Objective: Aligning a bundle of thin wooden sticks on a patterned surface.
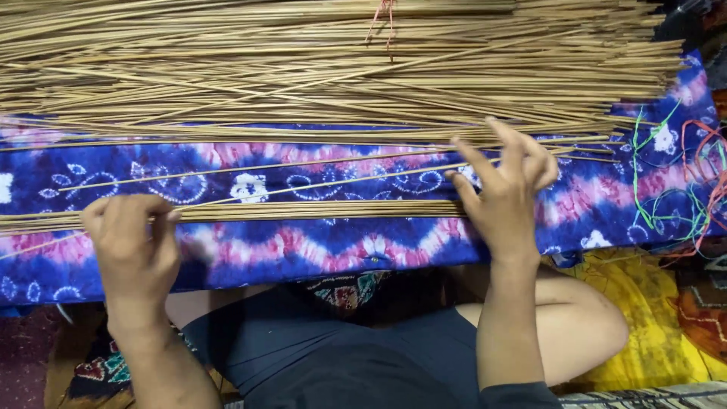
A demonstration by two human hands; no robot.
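The small bundle of thin sticks (318,210) lies lengthwise across the blue and pink tie-dyed cloth (303,250), running from the left edge of the view to the middle right, near the person's lap; at its left end the left hand (136,250) is curled over it, fingers folded down around the sticks and gripping them against the cloth; a little farther away, two loose sticks (250,168) lie slanting across the cloth, apart from the bundle; farther still, the large pile of sticks (341,68) fills the whole far side of the view from left to right, its near edge resting on the cloth; a pinkish string (382,19) hangs over the pile near the far middle; at the right end of the small bundle the right hand (503,189) has its fingers spread and half raised, fingertips touching the near edge of the large pile while the palm side meets the bundle's end, closed on nothing; at the far right, green and orange cords (681,182) lie tangled on the cloth; near right, a yellow fabric (651,318) lies beside the person's knee.
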